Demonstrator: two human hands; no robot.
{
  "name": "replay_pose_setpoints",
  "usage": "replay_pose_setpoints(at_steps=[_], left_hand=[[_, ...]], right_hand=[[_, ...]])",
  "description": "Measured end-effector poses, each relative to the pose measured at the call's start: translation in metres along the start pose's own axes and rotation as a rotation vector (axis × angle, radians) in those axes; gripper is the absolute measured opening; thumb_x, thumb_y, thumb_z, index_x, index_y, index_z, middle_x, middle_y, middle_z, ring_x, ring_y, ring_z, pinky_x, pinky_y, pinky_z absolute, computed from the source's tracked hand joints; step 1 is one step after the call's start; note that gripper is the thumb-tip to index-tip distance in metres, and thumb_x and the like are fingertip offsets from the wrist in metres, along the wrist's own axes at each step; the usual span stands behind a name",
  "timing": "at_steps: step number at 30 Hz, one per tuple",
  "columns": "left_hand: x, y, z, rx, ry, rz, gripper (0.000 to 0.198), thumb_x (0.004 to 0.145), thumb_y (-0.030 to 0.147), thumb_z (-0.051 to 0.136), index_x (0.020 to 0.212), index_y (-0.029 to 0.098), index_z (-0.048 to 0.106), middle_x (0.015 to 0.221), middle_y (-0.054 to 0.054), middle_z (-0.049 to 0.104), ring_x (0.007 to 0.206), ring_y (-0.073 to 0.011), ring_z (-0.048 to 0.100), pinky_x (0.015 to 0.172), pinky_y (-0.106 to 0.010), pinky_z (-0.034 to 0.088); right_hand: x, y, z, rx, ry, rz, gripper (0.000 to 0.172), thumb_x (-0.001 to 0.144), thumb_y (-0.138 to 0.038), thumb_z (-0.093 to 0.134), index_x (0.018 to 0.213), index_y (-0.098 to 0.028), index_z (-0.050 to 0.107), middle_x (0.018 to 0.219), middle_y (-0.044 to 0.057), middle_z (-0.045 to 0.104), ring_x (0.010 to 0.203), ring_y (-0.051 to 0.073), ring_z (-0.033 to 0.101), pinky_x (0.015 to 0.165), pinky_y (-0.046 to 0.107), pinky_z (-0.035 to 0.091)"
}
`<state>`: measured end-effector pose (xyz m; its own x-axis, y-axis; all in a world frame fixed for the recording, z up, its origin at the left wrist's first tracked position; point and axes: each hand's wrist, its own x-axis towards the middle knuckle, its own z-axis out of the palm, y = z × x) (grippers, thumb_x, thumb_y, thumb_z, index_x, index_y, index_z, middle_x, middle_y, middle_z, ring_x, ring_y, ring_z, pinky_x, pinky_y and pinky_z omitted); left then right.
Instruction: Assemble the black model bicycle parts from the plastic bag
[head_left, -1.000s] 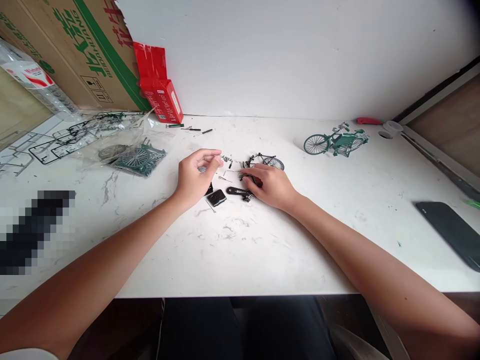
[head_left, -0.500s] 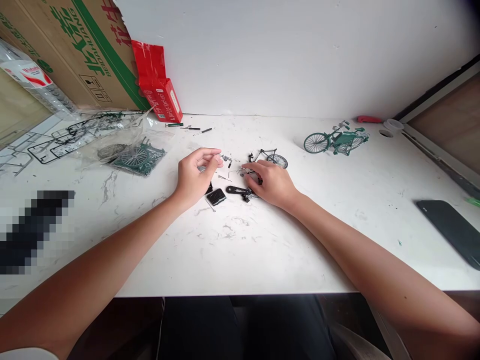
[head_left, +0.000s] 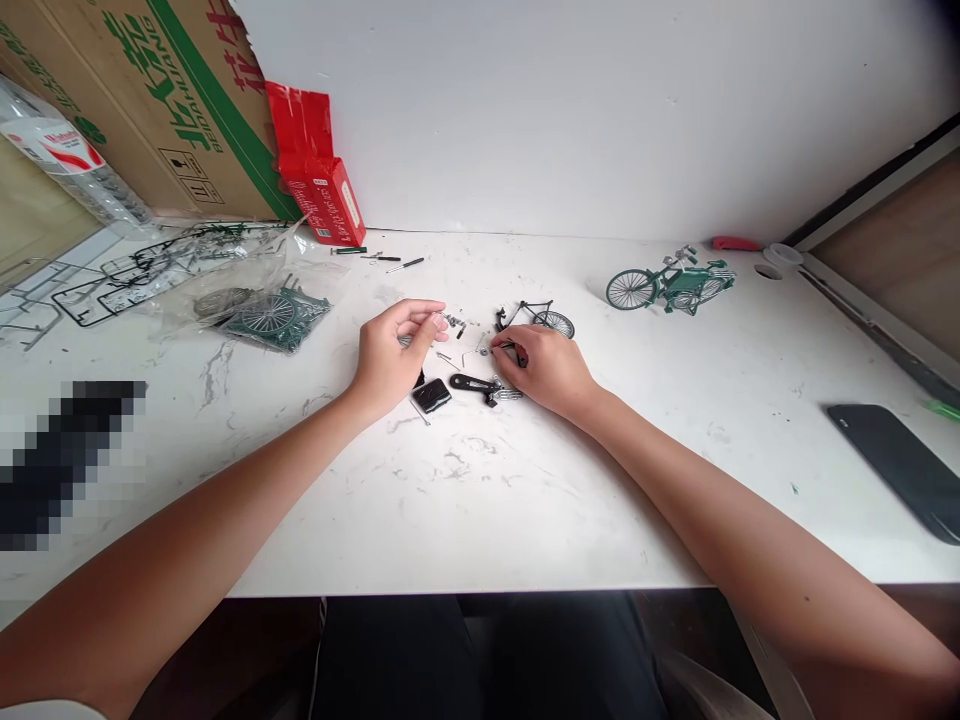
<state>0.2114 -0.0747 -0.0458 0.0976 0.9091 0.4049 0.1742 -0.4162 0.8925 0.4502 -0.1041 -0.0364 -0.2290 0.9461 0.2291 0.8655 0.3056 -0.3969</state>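
Head view. The left hand (head_left: 391,350) pinches one small silver-and-black plastic part (head_left: 456,324); the right hand's (head_left: 549,368) thumb and forefinger are drawn close, but whether they grip anything cannot be told. One black, spoke-wheeled model bicycle frame (head_left: 553,322) is just beyond, between the white marbled table's (head_left: 480,540) side edges; one green model bicycle (head_left: 686,280) sits near its back edge. The step appears to be handling small bicycle parts; the next move calls for precise fingertips.

Quantities by kind
Assembled green bicycle (head_left: 686,285): 1; black bicycle frame (head_left: 535,304): 1; cardboard box (head_left: 154,105): 1; bottle (head_left: 73,155): 1; red packet (head_left: 319,182): 1.
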Motion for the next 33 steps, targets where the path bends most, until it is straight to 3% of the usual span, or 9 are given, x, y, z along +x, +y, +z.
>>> replay_pose_setpoints(at_steps=[7,13,20,27,33], left_hand=[[-0.001,0.0,0.0,0.0,-0.019,-0.004,0.025,0.101,0.04,0.071,0.114,0.019,0.076,0.096,-0.007,0.081,0.087,-0.0211,0.082,0.088,-0.035,0.066],[-0.001,-0.001,0.001,0.008,-0.023,0.013,0.029,0.101,0.043,0.07,0.115,0.018,0.075,0.096,-0.007,0.081,0.086,-0.0205,0.081,0.085,-0.034,0.066],[-0.002,0.0,0.0,0.016,-0.028,0.019,0.028,0.101,0.042,0.07,0.115,0.018,0.075,0.097,-0.007,0.081,0.086,-0.0205,0.081,0.086,-0.034,0.065],[-0.002,0.002,0.0,0.019,-0.035,0.018,0.026,0.101,0.041,0.07,0.114,0.018,0.075,0.097,-0.007,0.081,0.085,-0.0202,0.081,0.086,-0.034,0.065],[-0.003,0.003,0.0,0.028,-0.04,0.025,0.025,0.1,0.04,0.072,0.113,0.019,0.076,0.097,-0.006,0.081,0.085,-0.0203,0.082,0.085,-0.034,0.065]], right_hand=[[0.001,-0.002,-0.003,-0.037,-0.016,0.014,0.024,0.101,-0.034,0.057,0.108,-0.021,0.075,0.092,0.008,0.075,0.074,0.02,0.062,0.063,0.03,0.034],[-0.001,-0.005,-0.009,-0.065,-0.082,0.047,0.018,0.089,-0.025,0.06,0.104,-0.021,0.07,0.084,0.004,0.074,0.072,0.02,0.061,0.063,0.031,0.031],[-0.001,0.002,-0.013,-0.011,-0.131,-0.041,0.03,0.086,-0.023,0.061,0.114,-0.023,0.073,0.076,0.001,0.07,0.071,0.018,0.06,0.066,0.03,0.034],[0.002,0.014,-0.022,0.086,-0.198,-0.128,0.021,0.093,-0.028,0.062,0.105,-0.023,0.078,0.067,-0.002,0.061,0.062,0.015,0.051,0.067,0.03,0.034],[0.002,0.014,-0.03,0.087,-0.253,-0.089,0.019,0.098,-0.035,0.063,0.103,-0.022,0.076,0.07,0.0,0.063,0.062,0.015,0.051,0.067,0.03,0.035]])
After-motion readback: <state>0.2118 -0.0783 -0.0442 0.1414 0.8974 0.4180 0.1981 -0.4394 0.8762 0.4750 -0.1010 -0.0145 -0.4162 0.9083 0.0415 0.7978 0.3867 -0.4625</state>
